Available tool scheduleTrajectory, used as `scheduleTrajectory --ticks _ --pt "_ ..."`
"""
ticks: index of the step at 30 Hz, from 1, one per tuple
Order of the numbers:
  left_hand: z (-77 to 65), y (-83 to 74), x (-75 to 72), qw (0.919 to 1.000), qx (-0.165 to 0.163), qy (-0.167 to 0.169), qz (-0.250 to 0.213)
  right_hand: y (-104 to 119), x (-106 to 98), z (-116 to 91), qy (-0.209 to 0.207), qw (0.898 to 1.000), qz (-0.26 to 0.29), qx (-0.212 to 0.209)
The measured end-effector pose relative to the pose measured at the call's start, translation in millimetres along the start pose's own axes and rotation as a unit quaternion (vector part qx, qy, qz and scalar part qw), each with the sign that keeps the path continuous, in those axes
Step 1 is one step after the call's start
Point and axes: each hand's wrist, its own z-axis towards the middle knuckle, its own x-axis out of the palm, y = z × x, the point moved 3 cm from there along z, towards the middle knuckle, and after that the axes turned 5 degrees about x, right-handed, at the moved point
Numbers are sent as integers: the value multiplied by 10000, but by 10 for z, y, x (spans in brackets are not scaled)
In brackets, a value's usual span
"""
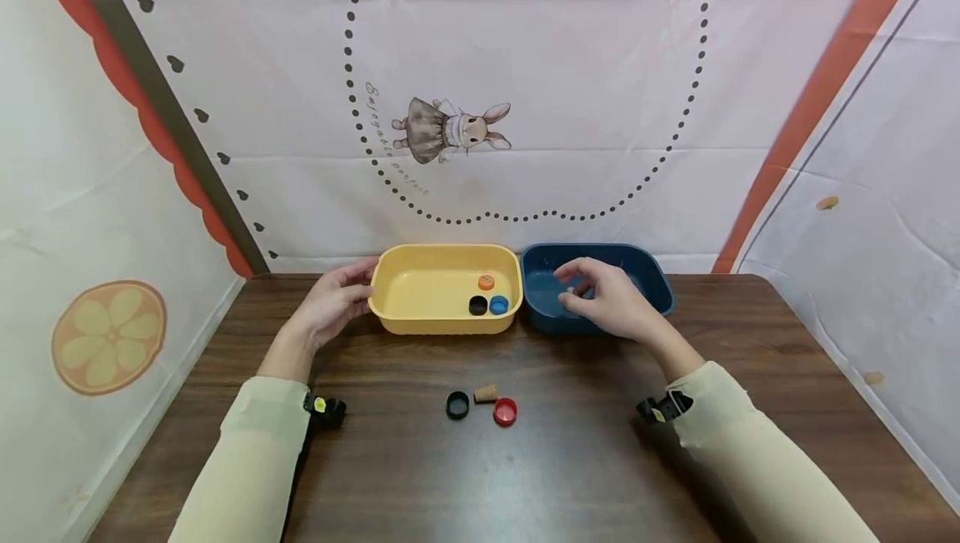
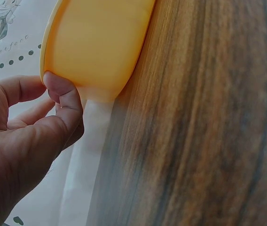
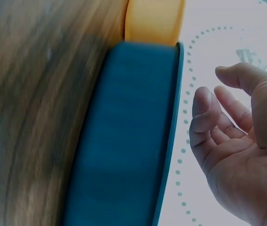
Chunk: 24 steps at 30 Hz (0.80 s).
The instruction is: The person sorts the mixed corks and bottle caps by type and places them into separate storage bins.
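My left hand [image 1: 339,303] pinches the left rim of the yellow bin [image 1: 420,326], thumb and fingers at its edge, as the left wrist view also shows. Inside that bin, toward its right end, lie an orange bottle cap [image 1: 486,282], a black cap [image 1: 477,306] and a blue cap [image 1: 498,305]. Over the dark blue bin [image 1: 555,322] hovers my right hand [image 1: 611,297], fingers loosely bent and thumb apart from them. Nothing shows between its fingers in the right wrist view. The blue bin's floor is partly hidden behind this hand.
On the wooden table [image 1: 405,476], in front of the bins, lie a black cap [image 1: 457,405], a cork [image 1: 485,394] and a red cap [image 1: 505,411]. Both bins stand side by side near the back edge, before a white printed cloth [image 1: 600,110].
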Motion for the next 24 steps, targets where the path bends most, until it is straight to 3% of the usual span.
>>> scheduleTrajectory --ticks 11,24 --pt "29 -57 -18 10000 -29 -55 -6 254 269 -156 681 9966 123 -440" --pt "36 -6 -16 9999 -102 -37 18 326 580 -342 1861 9798 192 -710"
